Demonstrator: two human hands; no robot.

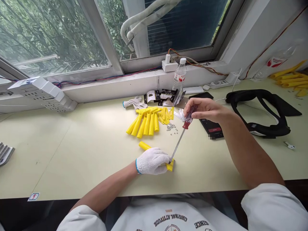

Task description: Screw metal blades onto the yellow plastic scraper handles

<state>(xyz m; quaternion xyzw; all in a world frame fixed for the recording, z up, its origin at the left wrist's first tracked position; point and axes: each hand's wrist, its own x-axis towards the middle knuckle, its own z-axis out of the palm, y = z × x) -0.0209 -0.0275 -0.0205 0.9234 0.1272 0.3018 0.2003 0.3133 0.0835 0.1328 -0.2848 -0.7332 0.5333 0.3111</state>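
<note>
1 yellow handle [144, 146], left hand [152, 161] (gloved)

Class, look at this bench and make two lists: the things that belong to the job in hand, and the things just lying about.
Job in hand: gloved left hand, right hand, screwdriver, held yellow part, pile of yellow parts, metal bits.

Lying about: spare glove, water bottle, phone, black strap.

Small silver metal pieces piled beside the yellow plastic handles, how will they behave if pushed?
These small silver metal pieces look rounded, so they'd probably roll or scatter on the smooth pale green desktop. Being tiny and loose, they're likely fiddly to pinch with the white knit glove.
</note>
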